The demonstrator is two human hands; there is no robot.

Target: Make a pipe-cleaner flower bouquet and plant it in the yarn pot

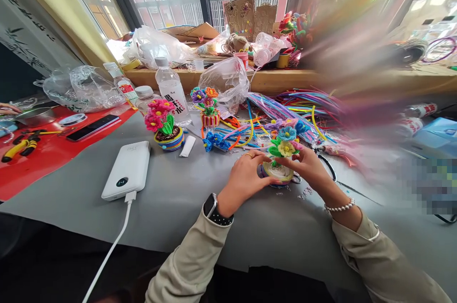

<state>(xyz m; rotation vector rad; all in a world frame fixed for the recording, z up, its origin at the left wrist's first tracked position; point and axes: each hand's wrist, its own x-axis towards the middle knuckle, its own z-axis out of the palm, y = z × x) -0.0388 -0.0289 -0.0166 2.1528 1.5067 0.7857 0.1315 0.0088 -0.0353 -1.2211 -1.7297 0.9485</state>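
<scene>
A small round pot (pixel 278 180) wrapped in coloured bands stands on the grey table in front of me, with a whitish inside. Out of it rise pipe-cleaner flowers (pixel 286 148) in yellow, blue and pink with green leaves. My left hand (pixel 246 177) curves around the pot's left side, thumb along the near rim. From the right, my right hand (pixel 310 167) grips at the rim by the stems; some of its fingers are hidden behind the flowers. Scissors (pixel 296 179) lie partly covered beside the pot, near small scattered crumbs (pixel 307 192).
Pink potted flowers (pixel 159 115), a second flower pot (pixel 210 118) and blue flowers (pixel 216 141) stand or lie farther left. Behind are loose pipe cleaners (pixel 274 108) and a water bottle (pixel 171 89). A white power bank (pixel 127 170) with cable lies at left; pliers (pixel 23 145) rest on red cloth.
</scene>
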